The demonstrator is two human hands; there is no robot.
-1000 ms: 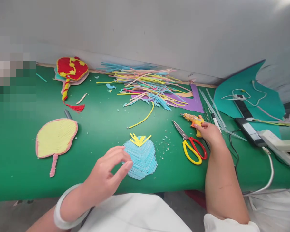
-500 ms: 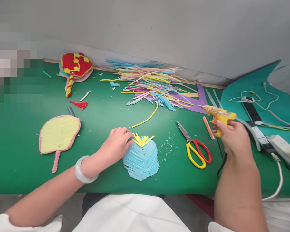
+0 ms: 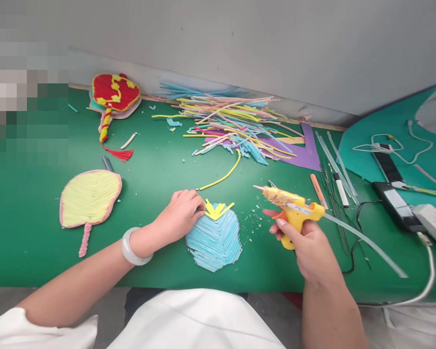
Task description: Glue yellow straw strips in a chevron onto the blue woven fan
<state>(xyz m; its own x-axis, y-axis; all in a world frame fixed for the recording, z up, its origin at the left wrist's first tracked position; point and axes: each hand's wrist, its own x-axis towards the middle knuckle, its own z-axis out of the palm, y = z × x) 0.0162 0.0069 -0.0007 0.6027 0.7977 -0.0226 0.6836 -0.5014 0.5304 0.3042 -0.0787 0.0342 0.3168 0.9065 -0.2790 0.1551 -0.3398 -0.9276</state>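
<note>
From my remote seat, the blue fan piece lies flat on the green table, close to its near edge and in front of the person. A small chevron of yellow strips is laid across its top. The left hand sits at the piece's upper left corner with its fingers curled down and the tips touching the edge beside the yellow strips. I cannot tell from this angle whether they pinch anything or only press. A pale bracelet circles that wrist.

To the right of the piece, the right hand is wrapped tight around the handle of a yellow glue gun. The gun is held off the table with its nozzle pointing left toward the piece but clear of it. A clear glue stick juts from the back of the gun.

Further out, a loose long yellow strip curves above the piece. Beyond it a pile of coloured strips spreads by the wall, partly over a purple sheet. To the left lies a yellow fan with a pink rim, and a red fan sits at the far left. On the right are a pink stick, a white marker, a teal sheet and a white power strip.
</note>
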